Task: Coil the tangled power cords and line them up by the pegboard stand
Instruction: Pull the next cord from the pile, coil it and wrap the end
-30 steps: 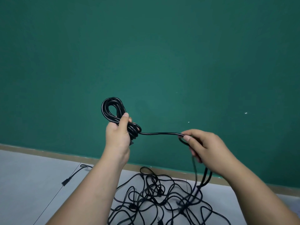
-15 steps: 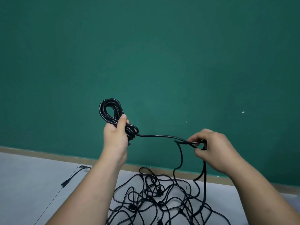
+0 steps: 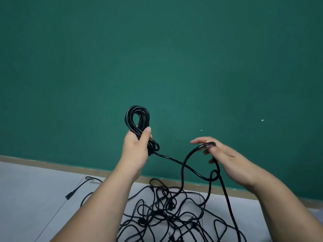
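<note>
Since half a second ago the right hand's fingers [image 3: 197, 141] have let go of their pinch and splayed out nearly straight, blurred by motion, and the black cord [image 3: 172, 158] that ran almost level between the two hands now sags and crosses itself in a wide loop. That cord lies draped over the spread fingers of the right hand [image 3: 230, 161], arcs down to the left, and another length drops from under the palm towards the floor. On the other side, the thumb [image 3: 146, 132] of the left hand [image 3: 135, 149] presses across the gathered turns while the other fingers curl round them from behind, so the hand grips the coil [image 3: 129, 119] firmly at its waist. The coil stands upright above the fist as a tight oval of several turns, held in the air in front of the green wall [image 3: 157, 58], with smaller turns bulging just to the right of the fist. Both bare forearms reach up from the bottom of the view. Beneath them the remaining tangled cords [image 3: 167, 217] sprawl in a loose heap on the grey floor [image 3: 35, 198], close to the tan baseboard [image 3: 52, 165]. One strand trails off to the left and ends in a plug [image 3: 68, 196] lying apart from the heap.
</note>
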Tool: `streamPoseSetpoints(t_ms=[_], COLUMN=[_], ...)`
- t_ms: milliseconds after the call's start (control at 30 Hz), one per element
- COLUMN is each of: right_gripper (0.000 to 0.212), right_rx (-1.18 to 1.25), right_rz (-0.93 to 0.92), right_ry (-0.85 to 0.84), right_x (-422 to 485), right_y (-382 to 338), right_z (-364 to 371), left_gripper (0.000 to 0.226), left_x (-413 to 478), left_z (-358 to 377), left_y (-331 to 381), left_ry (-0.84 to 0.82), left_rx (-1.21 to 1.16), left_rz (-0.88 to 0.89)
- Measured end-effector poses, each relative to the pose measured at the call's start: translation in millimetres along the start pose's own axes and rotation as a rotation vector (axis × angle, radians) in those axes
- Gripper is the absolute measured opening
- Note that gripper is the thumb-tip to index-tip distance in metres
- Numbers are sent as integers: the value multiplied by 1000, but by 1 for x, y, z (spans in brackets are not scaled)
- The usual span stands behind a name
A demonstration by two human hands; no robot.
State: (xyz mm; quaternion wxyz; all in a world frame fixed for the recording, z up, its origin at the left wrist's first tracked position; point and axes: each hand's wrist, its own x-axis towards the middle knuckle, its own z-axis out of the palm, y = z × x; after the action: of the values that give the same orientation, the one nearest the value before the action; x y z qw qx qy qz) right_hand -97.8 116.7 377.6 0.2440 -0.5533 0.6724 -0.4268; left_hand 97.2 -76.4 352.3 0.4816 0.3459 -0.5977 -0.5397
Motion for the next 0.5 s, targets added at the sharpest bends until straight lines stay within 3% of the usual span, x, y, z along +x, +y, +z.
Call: streamPoseSetpoints(t_ms=[167,267,333,400,500], right_gripper=[33,12,29,50,50], right_rx=[-14,48,34,33,-78], right_rz=[-40,1,48,160,289], right_ry=[-238,-450,-576,-595,-448], right_x=[6,1,-1,0,8], right_y=[10,9,6,8,17], right_z=[4,1,2,11,30], left_gripper=[28,28,28,26,21], left_x=[0,3,4,4,1], left_z=[2,1,0,0,4], left_y=[5,6,6,7,11], left_ry=[38,83,98,99,78], left_rx=[-141,-220,-258,-319,-432], left_rz=[-64,-108,-127,-129,-127])
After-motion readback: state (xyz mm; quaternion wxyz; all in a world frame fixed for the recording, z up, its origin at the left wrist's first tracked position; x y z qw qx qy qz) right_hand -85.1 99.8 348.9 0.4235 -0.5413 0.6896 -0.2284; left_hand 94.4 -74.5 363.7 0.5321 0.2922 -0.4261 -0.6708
